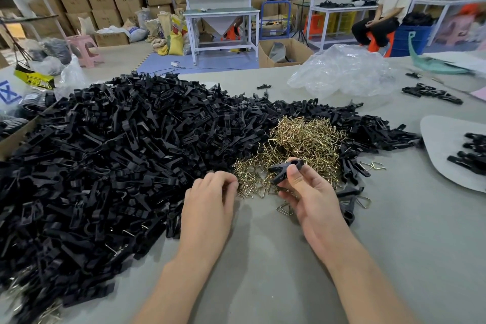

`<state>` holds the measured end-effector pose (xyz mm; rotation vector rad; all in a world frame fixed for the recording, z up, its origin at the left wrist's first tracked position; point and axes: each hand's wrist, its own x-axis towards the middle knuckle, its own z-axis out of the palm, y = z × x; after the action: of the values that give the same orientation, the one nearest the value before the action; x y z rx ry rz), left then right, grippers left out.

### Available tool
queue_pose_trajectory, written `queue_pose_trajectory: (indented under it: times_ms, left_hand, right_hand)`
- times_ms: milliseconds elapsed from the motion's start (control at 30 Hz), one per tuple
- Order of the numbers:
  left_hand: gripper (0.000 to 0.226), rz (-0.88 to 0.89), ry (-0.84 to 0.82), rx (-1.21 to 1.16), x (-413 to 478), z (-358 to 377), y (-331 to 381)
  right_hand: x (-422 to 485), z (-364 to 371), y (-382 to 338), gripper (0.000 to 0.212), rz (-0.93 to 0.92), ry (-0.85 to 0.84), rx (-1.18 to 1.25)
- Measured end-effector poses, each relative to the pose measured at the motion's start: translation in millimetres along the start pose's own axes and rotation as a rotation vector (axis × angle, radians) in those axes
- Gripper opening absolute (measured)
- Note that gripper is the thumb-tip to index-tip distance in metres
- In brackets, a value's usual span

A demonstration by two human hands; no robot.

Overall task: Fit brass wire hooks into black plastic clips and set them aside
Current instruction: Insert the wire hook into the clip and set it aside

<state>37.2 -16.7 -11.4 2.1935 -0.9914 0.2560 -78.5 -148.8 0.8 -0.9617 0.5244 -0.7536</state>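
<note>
The right hand (305,192) pinches one clip (285,169) between thumb and fingers, above the table (263,271). Just behind and under that grip lie the hooks (302,139), with the clip heap (118,152) to its left. The left hand (210,200), fingers curled, rests at the hooks' near edge, just left of the grip. Whether it holds a hook, I cannot tell.

Brass hook pile (302,139) amid black clips (118,152)
</note>
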Motion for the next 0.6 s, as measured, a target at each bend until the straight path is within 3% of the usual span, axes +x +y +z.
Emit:
queue_pose_trajectory:
  times_ms: [167, 333, 600]
  left_hand:
    - [0.013, -0.258, 0.092, -0.521, 6, -10, 5]
    - [0.007, -0.481, -0.016, -0.921, 11, -11, 5]
    - [0.004, -0.666, -0.117, -1.38, 11, -13, 23]
  right_hand:
    - [-2, 0, -2, 0.034, 0.044, -0.056, 0.019]
    - [-3, 2, -2, 0.032, 0.082, -0.109, 0.068]
    - [-5, 5, -2, 0.02, 0.08, -0.162, 0.184]
